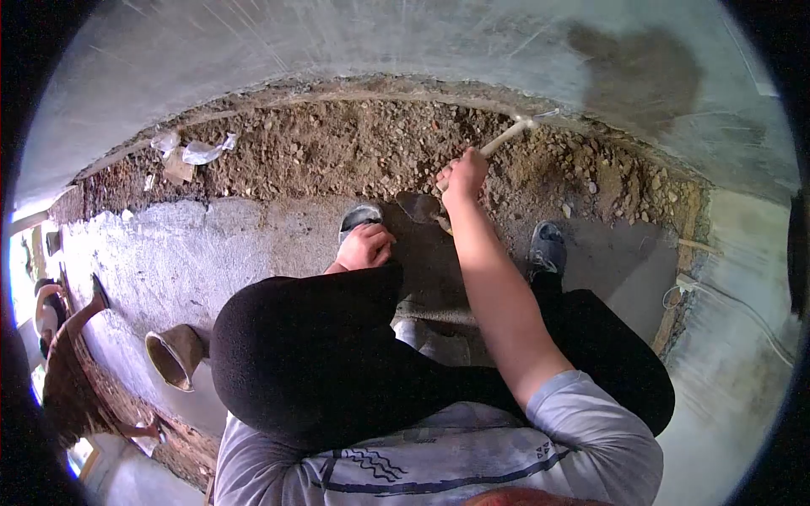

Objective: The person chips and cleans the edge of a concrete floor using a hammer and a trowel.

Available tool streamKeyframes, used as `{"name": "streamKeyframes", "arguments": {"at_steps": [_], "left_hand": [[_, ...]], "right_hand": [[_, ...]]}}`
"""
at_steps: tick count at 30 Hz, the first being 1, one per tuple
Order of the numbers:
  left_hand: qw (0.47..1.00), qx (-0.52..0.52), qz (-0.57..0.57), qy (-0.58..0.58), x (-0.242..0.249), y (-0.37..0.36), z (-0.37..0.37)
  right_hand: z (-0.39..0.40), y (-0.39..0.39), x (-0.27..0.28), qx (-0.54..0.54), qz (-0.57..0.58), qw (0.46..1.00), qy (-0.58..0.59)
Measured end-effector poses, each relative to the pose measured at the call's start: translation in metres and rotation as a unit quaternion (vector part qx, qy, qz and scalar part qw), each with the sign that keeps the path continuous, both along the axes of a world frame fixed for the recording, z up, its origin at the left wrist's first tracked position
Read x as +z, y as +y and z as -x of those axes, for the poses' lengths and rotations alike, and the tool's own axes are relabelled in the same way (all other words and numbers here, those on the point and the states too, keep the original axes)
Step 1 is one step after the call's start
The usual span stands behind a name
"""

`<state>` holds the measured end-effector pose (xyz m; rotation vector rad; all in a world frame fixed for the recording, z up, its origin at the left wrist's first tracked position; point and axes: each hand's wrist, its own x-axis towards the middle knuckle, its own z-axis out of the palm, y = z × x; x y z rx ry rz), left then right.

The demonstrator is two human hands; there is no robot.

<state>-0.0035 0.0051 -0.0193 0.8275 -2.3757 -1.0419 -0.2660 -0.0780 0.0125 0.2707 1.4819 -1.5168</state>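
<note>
My right hand (464, 175) is closed around the handle of a light-coloured tool (506, 137), whose far end reaches the edge between the soil and the grey wall. Close below that hand, a dark trowel (418, 207) lies at the border of the loose soil (354, 148) and the concrete floor (181, 244). My left hand (367, 246) rests by my knee, just below my left shoe, with its fingers curled in; whether anything is inside them is hidden.
A bucket (175, 357) lies tilted left of my knee. Crumpled plastic (202, 152) sits on the soil at upper left. A white cable (742, 308) runs along the right side. Another person (72, 371) is bent over at the far left. The wall has a damp patch (641, 76).
</note>
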Motion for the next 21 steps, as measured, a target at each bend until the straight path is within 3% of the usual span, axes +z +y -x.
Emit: {"name": "streamKeyframes", "arguments": {"at_steps": [2, 3, 4, 6, 7, 10, 11, 14, 15, 16, 18, 19, 21], "left_hand": [[1.000, -0.001, -0.005, 0.007, 0.004, -0.002, 0.002], [1.000, -0.006, -0.004, 0.008, 0.007, -0.002, 0.004], [1.000, -0.005, -0.008, 0.002, 0.009, -0.003, 0.004], [1.000, 0.010, -0.015, -0.005, 0.009, 0.000, 0.002], [1.000, 0.012, -0.011, -0.012, 0.014, 0.000, 0.002], [1.000, 0.007, -0.002, -0.010, 0.012, 0.000, 0.002], [1.000, 0.005, 0.003, -0.001, 0.006, -0.001, 0.003], [1.000, 0.000, -0.007, 0.001, -0.011, 0.000, -0.001], [1.000, 0.007, -0.011, -0.002, -0.007, 0.002, -0.003], [1.000, 0.009, 0.000, -0.008, -0.001, 0.001, -0.002], [1.000, 0.002, 0.011, -0.012, 0.005, 0.000, 0.001], [1.000, 0.003, 0.014, -0.006, 0.005, 0.000, 0.001], [1.000, -0.001, 0.022, 0.001, 0.008, -0.004, 0.004]], "right_hand": [[0.003, 0.000, -0.011, 0.128, -0.040, 0.991, -0.020], [0.016, 0.000, -0.010, 0.218, -0.031, 0.966, -0.134], [0.017, 0.001, -0.013, 0.216, -0.029, 0.967, -0.134], [0.002, -0.002, 0.009, 0.095, 0.010, 0.995, -0.017], [-0.006, -0.005, 0.017, 0.020, -0.007, 1.000, -0.017], [-0.012, -0.008, 0.001, 0.027, -0.017, 0.998, -0.049], [0.002, -0.005, -0.013, 0.141, -0.010, 0.983, -0.117], [0.008, -0.003, 0.005, 0.150, 0.002, 0.986, -0.070], [0.002, -0.001, 0.009, 0.086, -0.007, 0.996, -0.017], [-0.001, -0.003, 0.010, 0.091, -0.009, 0.996, -0.019], [0.003, -0.005, 0.005, -0.013, -0.057, 0.997, -0.049], [0.007, -0.007, 0.000, 0.069, -0.066, 0.995, -0.037], [0.025, -0.004, 0.000, 0.088, -0.035, 0.993, -0.065]]}}
